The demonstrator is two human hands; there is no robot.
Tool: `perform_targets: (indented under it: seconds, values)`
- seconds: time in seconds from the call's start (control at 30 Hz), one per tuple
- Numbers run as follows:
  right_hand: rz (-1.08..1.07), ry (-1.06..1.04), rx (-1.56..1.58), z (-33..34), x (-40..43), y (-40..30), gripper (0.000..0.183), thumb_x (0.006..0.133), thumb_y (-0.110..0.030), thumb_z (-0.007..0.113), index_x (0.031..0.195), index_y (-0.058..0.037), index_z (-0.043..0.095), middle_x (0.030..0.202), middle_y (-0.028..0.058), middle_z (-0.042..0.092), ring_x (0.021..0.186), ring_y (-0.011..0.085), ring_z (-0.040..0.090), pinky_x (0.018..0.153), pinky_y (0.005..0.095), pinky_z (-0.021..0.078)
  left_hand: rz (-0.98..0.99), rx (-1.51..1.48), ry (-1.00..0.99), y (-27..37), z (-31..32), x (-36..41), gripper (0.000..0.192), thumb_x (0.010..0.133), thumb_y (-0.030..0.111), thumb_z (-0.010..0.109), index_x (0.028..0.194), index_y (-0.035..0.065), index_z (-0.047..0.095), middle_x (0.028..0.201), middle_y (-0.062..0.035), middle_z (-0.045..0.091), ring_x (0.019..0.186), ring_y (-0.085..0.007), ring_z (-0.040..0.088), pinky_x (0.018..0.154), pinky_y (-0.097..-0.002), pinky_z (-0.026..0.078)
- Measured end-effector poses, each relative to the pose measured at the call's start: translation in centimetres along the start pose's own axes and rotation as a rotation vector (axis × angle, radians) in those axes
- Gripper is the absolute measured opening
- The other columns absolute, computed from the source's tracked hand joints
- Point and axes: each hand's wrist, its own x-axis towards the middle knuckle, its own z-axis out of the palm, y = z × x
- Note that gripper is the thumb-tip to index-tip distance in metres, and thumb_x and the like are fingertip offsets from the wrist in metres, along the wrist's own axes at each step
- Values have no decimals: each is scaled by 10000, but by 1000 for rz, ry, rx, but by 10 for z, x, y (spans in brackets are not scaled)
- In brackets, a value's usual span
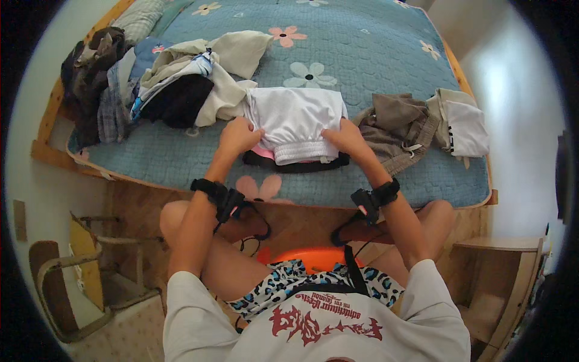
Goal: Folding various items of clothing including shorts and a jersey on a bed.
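White shorts (298,115) with a gathered elastic waistband lie flat on the bed before me, waistband towards me. My left hand (240,135) grips their left edge between thumb and fingers. At the right edge, my right hand (344,138) pinches the fabric the same way. Beneath the shorts a black garment (294,167) shows along the front, with a bit of pink cloth (263,152) at the left. Whether these lower pieces are also in my grip is hidden.
A loose heap of clothes, with cream cloth (221,97) and a black garment (176,102), lies left. Brown trousers (398,131) and a folded white garment (468,129) lie right on the flowered quilt (384,59). A wooden cabinet (502,244) stands right, a chair (90,267) left.
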Motion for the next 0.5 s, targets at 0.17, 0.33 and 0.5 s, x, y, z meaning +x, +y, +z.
perform_targets:
  seconds: [0.17, 0.33, 0.5]
  values:
    - [193, -207, 582, -10, -4, 2, 503, 698, -249, 676, 1073, 56, 539, 905, 145, 618, 757, 235, 621, 584, 354, 509, 15, -148, -45, 3, -3, 3, 355, 713, 304, 660, 609, -21, 565, 527, -91, 503, 497, -157, 488, 511, -362, 414]
    - [229, -238, 549, -19, -15, -7, 479, 715, -236, 675, 1076, 48, 539, 897, 119, 616, 695, 210, 606, 532, 329, 501, -149, -514, -162, -2, 3, 5, 249, 819, 250, 562, 859, 5, 580, 731, -17, 550, 615, -126, 494, 541, -316, 414]
    - [173, -302, 621, -22, -14, 9, 408, 759, -215, 649, 1077, 18, 544, 914, 93, 613, 778, 211, 602, 665, 359, 510, -276, -984, -192, 15, -6, -1, 300, 819, 226, 556, 1033, 17, 547, 844, -30, 522, 724, -135, 494, 617, -294, 411]
